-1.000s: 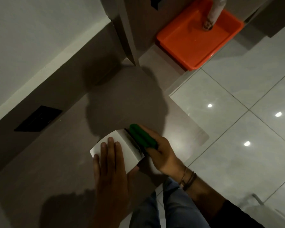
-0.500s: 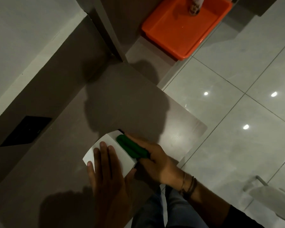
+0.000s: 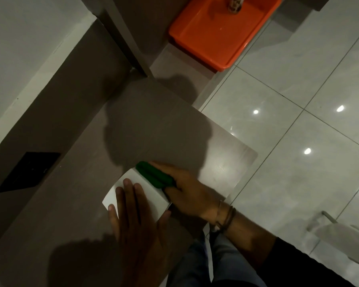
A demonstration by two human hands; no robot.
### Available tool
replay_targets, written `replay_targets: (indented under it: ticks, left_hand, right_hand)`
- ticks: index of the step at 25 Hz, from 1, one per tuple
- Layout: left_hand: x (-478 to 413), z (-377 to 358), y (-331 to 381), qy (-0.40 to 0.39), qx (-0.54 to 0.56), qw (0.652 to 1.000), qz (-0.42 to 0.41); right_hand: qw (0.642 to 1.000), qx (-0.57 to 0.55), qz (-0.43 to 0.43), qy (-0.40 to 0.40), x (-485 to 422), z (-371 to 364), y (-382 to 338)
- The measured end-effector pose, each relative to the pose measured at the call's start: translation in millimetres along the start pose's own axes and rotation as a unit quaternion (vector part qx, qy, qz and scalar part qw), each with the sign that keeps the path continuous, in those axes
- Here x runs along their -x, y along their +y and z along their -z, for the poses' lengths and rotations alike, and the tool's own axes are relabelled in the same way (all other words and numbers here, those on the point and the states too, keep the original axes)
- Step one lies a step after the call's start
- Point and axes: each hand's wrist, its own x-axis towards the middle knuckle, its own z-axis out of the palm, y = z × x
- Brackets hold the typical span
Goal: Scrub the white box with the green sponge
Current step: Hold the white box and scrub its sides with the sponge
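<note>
1. Head view: white box [image 3: 149,190] sits on the grey-brown counter [image 3: 71,204], at about 6 o'clock of the frame centre, close to the counter's near edge.
2. Left hand [image 3: 137,220] lies flat on the box top, fingers spread, nothing enclosed.
3. Right hand [image 3: 187,187] is closed around the green sponge [image 3: 153,175], pressing it against the box's 2 o'clock side face.
4. Orange tray [image 3: 222,32] at 1 o'clock, well apart.
5. Risk: sideways scrubbing force may slide or tip the box toward 9 o'clock if the left palm eases.
6. Risk: sponge may slip off past the box's top edge.
</note>
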Motion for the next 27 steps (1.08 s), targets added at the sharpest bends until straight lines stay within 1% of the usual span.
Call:
replay_targets:
  ticks: [1, 3, 5, 6, 8, 10, 11, 13, 16, 18, 19, 21, 24, 26, 27]
  left_hand:
    - [0, 1, 1, -0.001, 0.003, 1.000, -0.001]
    - [1, 0, 0, -0.001, 0.000, 1.000, -0.001]
    - [1, 0, -1, -0.005, -0.010, 1.000, 0.005]
    - [0, 0, -1, -0.005, -0.015, 1.000, 0.006]
    - [-1, 0, 0, -0.004, -0.018, 1.000, 0.002]
    - [0, 0, 1, -0.005, -0.010, 1.000, 0.004]
    - [0, 1, 1, -0.005, -0.005, 1.000, 0.002]
    - [1, 0, 0, -0.002, -0.004, 1.000, -0.003]
    - [1, -2, -2, 0.004, -0.011, 1.000, 0.001]
    - [0, -2, -2, 0.011, -0.017, 1.000, -0.006]
    - [0, -2, -2, 0.011, -0.016, 1.000, -0.007]
    - [0, 0, 0, 0.004, -0.008, 1.000, -0.002]
    - [2, -1, -1, -0.002, -0.006, 1.000, -0.003]
    - [2, -2, -3, 0.002, -0.009, 1.000, -0.002]
    - [2, -3, -3, 0.005, -0.010, 1.000, -0.003]
  right_hand:
    - [1.000, 0.005, -0.017, 0.003, 0, 1, 2]
    - [0.999, 0.007, -0.036, 0.036, 24, 2, 3]
    - [0.998, 0.000, -0.030, 0.051, 54, -3, 0]
    - [0.998, -0.009, -0.023, 0.051, 56, -2, -2]
    - [1.000, -0.001, -0.012, 0.025, 27, 1, -2]
    - [1.000, 0.003, -0.025, 0.004, 1, 0, 2]
    - [0.999, 0.007, -0.041, 0.011, 2, -1, 5]
    - [0.997, 0.009, -0.061, 0.050, 28, 0, 4]
    - [0.997, -0.006, -0.042, 0.063, 56, -5, -10]
    - [0.999, 0.007, -0.009, 0.038, 27, -4, -18]
    - [1.000, 0.015, -0.008, 0.024, 8, -2, -16]
    - [0.999, -0.001, -0.043, 0.011, -10, 2, -9]
    - [0.997, 0.007, -0.069, 0.041, 27, 3, -5]
    - [0.997, -0.012, -0.048, 0.061, 53, -1, -11]
    - [0.998, -0.014, -0.033, 0.060, 51, 0, -13]
